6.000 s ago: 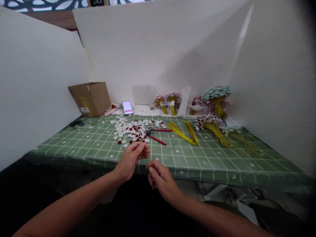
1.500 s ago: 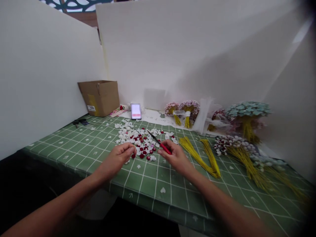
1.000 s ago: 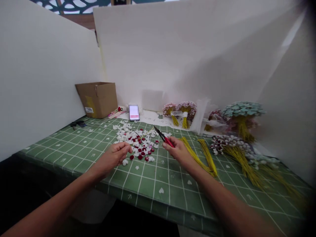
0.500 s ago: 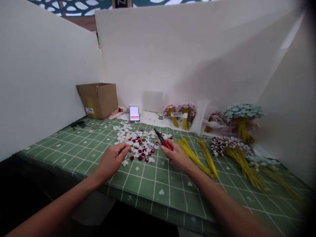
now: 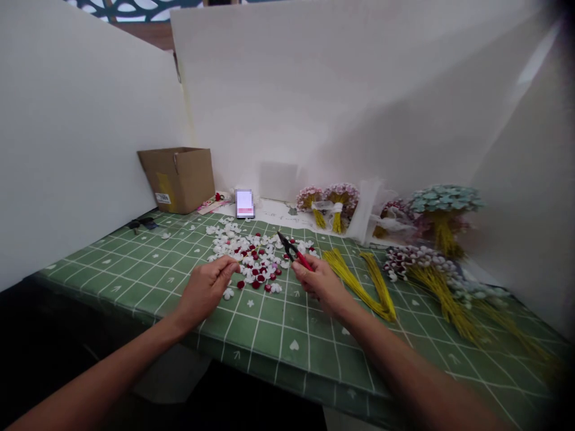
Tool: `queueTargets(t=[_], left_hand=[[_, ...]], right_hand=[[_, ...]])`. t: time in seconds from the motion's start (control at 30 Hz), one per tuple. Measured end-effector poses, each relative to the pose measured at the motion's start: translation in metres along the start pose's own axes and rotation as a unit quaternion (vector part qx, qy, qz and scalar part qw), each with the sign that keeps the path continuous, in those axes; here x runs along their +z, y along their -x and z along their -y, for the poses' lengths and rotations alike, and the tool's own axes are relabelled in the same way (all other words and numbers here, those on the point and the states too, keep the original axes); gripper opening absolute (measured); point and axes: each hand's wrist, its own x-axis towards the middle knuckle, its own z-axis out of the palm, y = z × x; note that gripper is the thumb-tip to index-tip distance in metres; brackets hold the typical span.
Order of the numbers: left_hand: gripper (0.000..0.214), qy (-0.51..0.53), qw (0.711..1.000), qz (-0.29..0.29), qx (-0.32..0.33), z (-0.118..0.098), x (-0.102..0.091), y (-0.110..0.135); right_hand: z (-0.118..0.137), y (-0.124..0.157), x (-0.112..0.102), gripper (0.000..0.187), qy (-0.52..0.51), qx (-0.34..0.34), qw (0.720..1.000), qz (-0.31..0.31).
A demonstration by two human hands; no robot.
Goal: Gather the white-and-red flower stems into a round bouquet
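— How far along are we with the flowers?

— Judging by the worktop (image 5: 287,335), partway. Finished bunches (image 5: 332,200) stand at the back by the white wall, with more bunches (image 5: 417,263) lying to the right, so some work is done. A wide scatter of loose white and red petals (image 5: 251,254) lies in front of us, and two bundles of yellow stems (image 5: 359,281) are untouched, so plenty is left.

— What do our hands have?

— Our right hand (image 5: 321,284) is closed around the red handles of the pliers (image 5: 291,251), whose dark tips point up and away, over the near edge of the petals. Our left hand (image 5: 206,287) is curled with thumb and fingertips pinched together at the petal pile's near edge; it seems to pinch something thin, but the view is too small to tell what.

— And how do pliers and left hand stand?

— Apart, with the near end of the petals between them. The pliers are raised off the worktop, just right of the pile; the cardboard box (image 5: 179,178) and phone (image 5: 245,203) sit well behind.
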Motion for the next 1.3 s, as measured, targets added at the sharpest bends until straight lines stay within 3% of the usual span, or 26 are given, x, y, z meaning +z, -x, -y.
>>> queueTargets(t=[0.13,0.33,0.6,0.77,1.1,1.3], left_hand=[[0.031,-0.003,1.0,-0.012,-0.005,0.001,0.001,0.0],[0.03,-0.032,0.999,0.001,0.01,0.002,0.004,0.0],[0.03,-0.002,1.0,0.01,-0.001,-0.002,0.004,0.001],[0.03,0.046,0.998,0.009,-0.035,0.0,0.002,0.0],[0.031,0.021,0.999,0.007,-0.033,-0.004,0.004,0.0],[0.027,0.066,0.997,0.008,-0.042,-0.003,0.007,0.001]], right_hand=[[0.001,0.002,0.003,0.031,0.013,0.007,1.0,0.009],[0.007,0.004,0.003,0.032,0.099,-0.042,0.994,0.019],[0.004,0.005,0.005,0.031,0.052,-0.022,0.998,0.024],[0.005,0.004,0.007,0.034,0.012,-0.008,1.0,-0.009],[0.0,0.004,0.01,0.033,0.106,-0.047,0.993,0.025],[0.001,0.005,0.012,0.031,0.106,-0.052,0.992,0.033]])
